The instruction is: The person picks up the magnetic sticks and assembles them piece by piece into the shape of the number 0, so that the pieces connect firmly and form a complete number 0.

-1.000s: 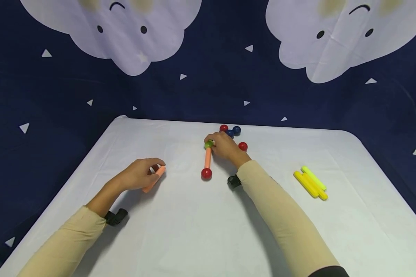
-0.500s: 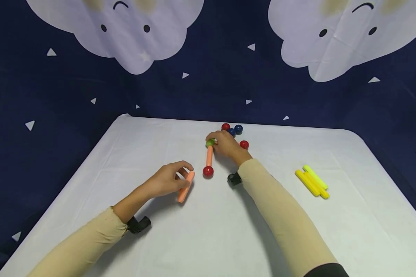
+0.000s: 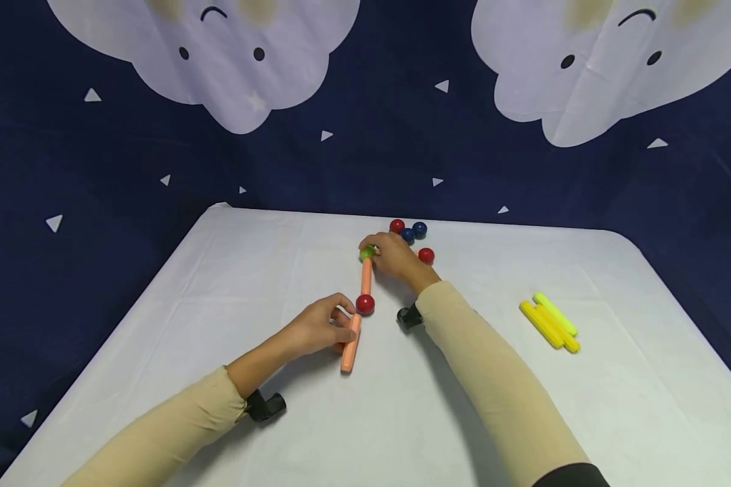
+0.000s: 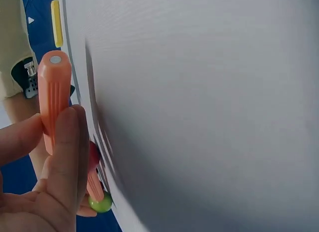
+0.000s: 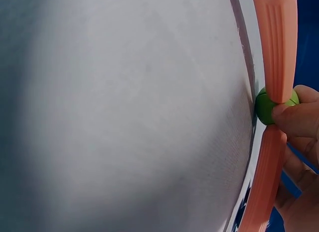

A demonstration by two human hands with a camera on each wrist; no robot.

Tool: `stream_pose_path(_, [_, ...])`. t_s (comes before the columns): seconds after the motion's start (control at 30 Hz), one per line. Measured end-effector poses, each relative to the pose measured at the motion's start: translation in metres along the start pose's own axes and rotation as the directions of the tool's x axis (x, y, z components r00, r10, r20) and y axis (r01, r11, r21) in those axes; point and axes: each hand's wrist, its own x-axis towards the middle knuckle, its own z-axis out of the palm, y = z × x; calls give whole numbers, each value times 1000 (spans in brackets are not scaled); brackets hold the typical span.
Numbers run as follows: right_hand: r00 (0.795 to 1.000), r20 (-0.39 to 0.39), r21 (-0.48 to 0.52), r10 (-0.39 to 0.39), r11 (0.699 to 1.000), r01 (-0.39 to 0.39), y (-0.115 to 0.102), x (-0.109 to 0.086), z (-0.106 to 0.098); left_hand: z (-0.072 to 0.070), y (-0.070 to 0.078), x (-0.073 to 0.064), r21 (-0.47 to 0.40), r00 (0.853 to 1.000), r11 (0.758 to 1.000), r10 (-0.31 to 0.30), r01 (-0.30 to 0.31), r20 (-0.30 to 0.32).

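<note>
My left hand (image 3: 319, 330) pinches an orange ribbed stick (image 4: 55, 87) between thumb and fingers. A small silvery disc shows on the stick's end. Its far end is right at a red ball (image 3: 365, 304) in the head view. From that ball another orange stick (image 3: 366, 277) runs back to a green ball (image 5: 266, 107), which my right hand (image 3: 394, 256) pinches. A further orange stick (image 5: 264, 179) meets the green ball from the other side and passes behind my right hand in the head view. A second red ball (image 3: 426, 256) shows beside that hand.
Behind my right hand lie a red ball (image 3: 396, 226) and two dark blue balls (image 3: 419, 230). Two yellow sticks (image 3: 542, 325) and a yellow-green stick (image 3: 555, 314) rest together on the right of the white table (image 3: 268, 257). A dark blue cloth with clouds hangs behind.
My left hand has carried its orange stick rightward, from the left part of the table to the near red ball. My right hand has stayed on the green ball.
</note>
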Motion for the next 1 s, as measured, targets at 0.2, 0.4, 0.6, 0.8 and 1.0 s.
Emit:
stream_pose_path(0.2, [1000, -14, 10, -10, 1000, 10, -1, 0, 1, 5, 1, 4, -22, 1000, 1000, 16, -16, 17])
stream_pose_path(0.4, [1000, -15, 2, -16, 1000, 16, -3, 3, -1, 7, 1, 9, -22, 1000, 999, -27, 27, 5])
stream_pose_path(0.6, [1000, -1, -2, -9, 1000, 9, -4, 3, 0, 8, 2, 11, -63, 998, 996, -69, 69, 2])
stream_pose_path(0.8, [1000, -2, 2, -7, 1000, 7, -4, 1, -1, 4, 2, 17, -137, 992, 984, -110, 117, 56])
stream_pose_path(1.0, [1000, 4, 12, 0, 1000, 0, -3, 2, 1, -2, -1, 24, -213, 985, 966, -120, 145, 128])
